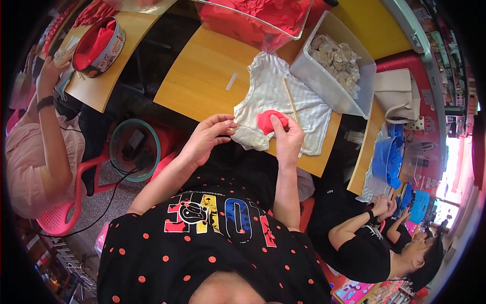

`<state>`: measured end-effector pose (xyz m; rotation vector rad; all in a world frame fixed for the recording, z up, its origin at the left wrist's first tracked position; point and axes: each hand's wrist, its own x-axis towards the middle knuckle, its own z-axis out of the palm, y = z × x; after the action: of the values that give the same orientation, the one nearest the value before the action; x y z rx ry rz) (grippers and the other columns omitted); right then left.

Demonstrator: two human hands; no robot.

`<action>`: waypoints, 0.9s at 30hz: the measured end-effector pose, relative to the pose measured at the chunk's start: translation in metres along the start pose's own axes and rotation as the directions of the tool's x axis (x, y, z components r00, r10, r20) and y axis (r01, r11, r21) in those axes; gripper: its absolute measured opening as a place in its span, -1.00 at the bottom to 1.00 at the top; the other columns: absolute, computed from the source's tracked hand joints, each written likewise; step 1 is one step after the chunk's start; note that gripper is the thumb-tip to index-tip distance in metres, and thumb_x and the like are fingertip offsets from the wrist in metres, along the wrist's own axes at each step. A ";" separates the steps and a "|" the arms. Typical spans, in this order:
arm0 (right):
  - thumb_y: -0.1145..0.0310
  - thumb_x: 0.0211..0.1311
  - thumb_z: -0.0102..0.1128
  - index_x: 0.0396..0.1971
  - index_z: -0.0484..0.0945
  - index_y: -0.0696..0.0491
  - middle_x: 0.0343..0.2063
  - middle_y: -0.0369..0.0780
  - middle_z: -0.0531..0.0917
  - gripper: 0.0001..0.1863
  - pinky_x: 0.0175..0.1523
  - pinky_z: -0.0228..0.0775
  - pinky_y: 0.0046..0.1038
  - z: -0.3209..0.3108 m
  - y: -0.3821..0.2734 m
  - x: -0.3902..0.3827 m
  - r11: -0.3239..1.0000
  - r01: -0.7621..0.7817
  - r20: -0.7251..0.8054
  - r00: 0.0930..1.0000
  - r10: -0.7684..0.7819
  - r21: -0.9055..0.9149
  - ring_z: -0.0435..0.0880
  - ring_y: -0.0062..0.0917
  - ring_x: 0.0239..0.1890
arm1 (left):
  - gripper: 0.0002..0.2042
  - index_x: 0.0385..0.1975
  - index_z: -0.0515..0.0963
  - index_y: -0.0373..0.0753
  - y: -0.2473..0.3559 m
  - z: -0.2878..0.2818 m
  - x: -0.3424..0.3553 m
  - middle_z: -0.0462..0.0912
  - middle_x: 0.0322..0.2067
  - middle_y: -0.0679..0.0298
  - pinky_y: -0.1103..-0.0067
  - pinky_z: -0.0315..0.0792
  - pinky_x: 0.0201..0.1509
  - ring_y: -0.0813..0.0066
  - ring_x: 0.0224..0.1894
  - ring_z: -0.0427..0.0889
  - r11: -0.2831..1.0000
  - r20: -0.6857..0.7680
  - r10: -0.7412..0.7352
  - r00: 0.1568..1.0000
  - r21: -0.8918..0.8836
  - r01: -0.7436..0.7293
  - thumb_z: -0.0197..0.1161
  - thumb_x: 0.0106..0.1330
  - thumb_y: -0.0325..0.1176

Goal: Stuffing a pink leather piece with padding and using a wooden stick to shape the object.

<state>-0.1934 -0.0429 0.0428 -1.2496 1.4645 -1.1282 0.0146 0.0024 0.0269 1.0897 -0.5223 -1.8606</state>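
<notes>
My right hand (288, 141) pinches a soft red rounded piece (269, 121) between thumb and fingers; I cannot make out its material. It is held just over a white cloth (271, 83), shaped like a small shirt, spread on the wooden table (197, 68). To the left, my left hand (208, 136) is beside the cloth's near left edge, its fingers curved and apart, with nothing visible in them. A thin wooden stick (291, 100) lies across the cloth, beyond my right hand.
A clear bin of red pieces (263, 20) stands at the back. Right of it is a translucent bin (324, 71) of crumpled whitish pieces. A small white strip (232, 81) lies on the table. Co-workers sit left and right; a round tin (109, 50) stands at left, a teal basket (157, 147) below.
</notes>
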 end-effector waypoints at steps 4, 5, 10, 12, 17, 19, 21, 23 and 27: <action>0.42 0.19 0.25 -0.26 0.59 0.26 -0.44 -0.31 0.64 -0.79 -0.26 0.39 -0.71 -0.003 0.000 -0.005 0.942 -0.091 0.134 0.990 0.050 0.323 0.55 -0.77 -0.42 | -0.61 0.08 0.35 -0.31 -0.004 0.010 0.011 0.52 -0.08 0.22 0.57 0.37 0.07 0.52 -0.02 0.50 0.998 0.024 0.061 0.998 -0.005 -0.061 0.16 0.32 -0.28; 0.42 0.19 0.25 -0.26 0.59 0.26 -0.44 -0.31 0.64 -0.79 -0.26 0.39 -0.71 -0.004 -0.002 -0.008 0.943 -0.094 0.133 0.990 0.053 0.320 0.55 -0.77 -0.42 | -0.58 0.09 0.34 -0.32 -0.004 0.015 0.013 0.51 -0.07 0.23 0.59 0.38 0.05 0.56 -0.02 0.49 0.999 0.075 0.043 0.996 -0.022 -0.041 0.20 0.30 -0.27; 0.43 0.15 0.29 -0.18 0.55 0.24 -0.39 -0.26 0.65 -0.73 -0.23 0.42 -0.69 -0.008 0.001 -0.016 0.902 -0.204 0.218 0.968 0.127 0.381 0.59 -0.72 -0.38 | -0.68 -0.14 0.48 -0.33 -0.013 0.024 0.024 0.59 -0.29 0.28 0.70 0.50 -0.19 0.60 -0.28 0.59 0.986 0.249 -0.077 0.965 -0.126 0.111 0.31 0.22 -0.28; 0.44 0.12 0.31 -0.13 0.52 0.23 -0.38 -0.26 0.65 -0.68 -0.22 0.43 -0.68 -0.011 -0.004 -0.020 0.902 -0.236 0.246 0.957 0.152 0.362 0.60 -0.71 -0.36 | -0.72 -0.20 0.51 -0.32 -0.014 0.024 0.025 0.59 -0.37 0.30 0.71 0.50 -0.24 0.62 -0.36 0.59 0.990 0.237 -0.089 0.967 -0.082 0.111 0.31 0.22 -0.27; 0.48 0.09 0.32 0.04 0.39 0.20 -0.31 -0.24 0.63 -0.51 -0.24 0.52 -0.62 -0.019 0.015 -0.031 0.984 -0.150 0.343 0.933 0.108 0.098 0.63 -0.64 -0.32 | -0.77 -0.27 0.54 -0.30 -0.020 0.021 0.026 0.60 -0.49 0.32 0.72 0.46 -0.42 0.68 -0.50 0.55 0.989 0.226 -0.140 0.964 0.075 0.126 0.31 0.22 -0.27; 0.47 0.09 0.33 0.04 0.39 0.20 -0.33 -0.25 0.62 -0.50 -0.28 0.48 -0.66 -0.024 0.016 -0.037 0.958 -0.253 0.351 0.916 0.193 0.134 0.61 -0.66 -0.36 | -0.81 -0.27 0.52 -0.29 -0.021 0.020 0.024 0.58 -0.51 0.34 0.75 0.36 -0.53 0.70 -0.62 0.45 0.969 0.197 -0.154 0.968 0.220 0.110 0.27 0.25 -0.31; 0.46 0.09 0.33 0.05 0.38 0.19 -0.36 -0.27 0.62 -0.50 -0.31 0.45 -0.71 -0.033 0.020 -0.042 0.921 -0.350 0.363 0.891 0.272 0.170 0.60 -0.68 -0.39 | -0.81 -0.25 0.53 -0.30 -0.021 0.024 0.022 0.58 -0.52 0.34 0.77 0.32 -0.57 0.71 -0.63 0.43 0.971 0.209 -0.165 0.964 0.207 0.121 0.25 0.26 -0.32; 0.42 0.07 0.35 0.07 0.37 0.18 -0.34 -0.24 0.61 -0.45 -0.28 0.39 -0.72 -0.042 0.030 -0.048 0.742 -0.587 0.497 0.773 0.394 0.324 0.57 -0.67 -0.37 | -0.80 -0.22 0.53 -0.31 -0.018 0.027 0.018 0.57 -0.54 0.35 0.78 0.29 -0.61 0.71 -0.64 0.41 0.973 0.221 -0.172 0.960 0.194 0.129 0.23 0.27 -0.33; 0.40 -0.21 0.51 0.11 0.36 0.10 -0.07 -0.21 0.51 -0.23 -0.08 0.39 -0.55 -0.042 0.015 -0.068 0.947 -0.083 0.374 0.926 -0.042 0.312 0.57 -0.53 -0.20 | -0.80 -0.24 0.55 -0.31 -0.016 0.021 0.022 0.57 -0.57 0.37 0.78 0.27 -0.65 0.70 -0.69 0.42 0.895 0.284 -0.403 0.870 -0.077 0.439 0.20 0.29 -0.31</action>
<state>-0.2300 0.0298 0.0403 -1.1381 0.9579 -0.9977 -0.0159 -0.0098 0.0168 0.9187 -0.3060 -2.4108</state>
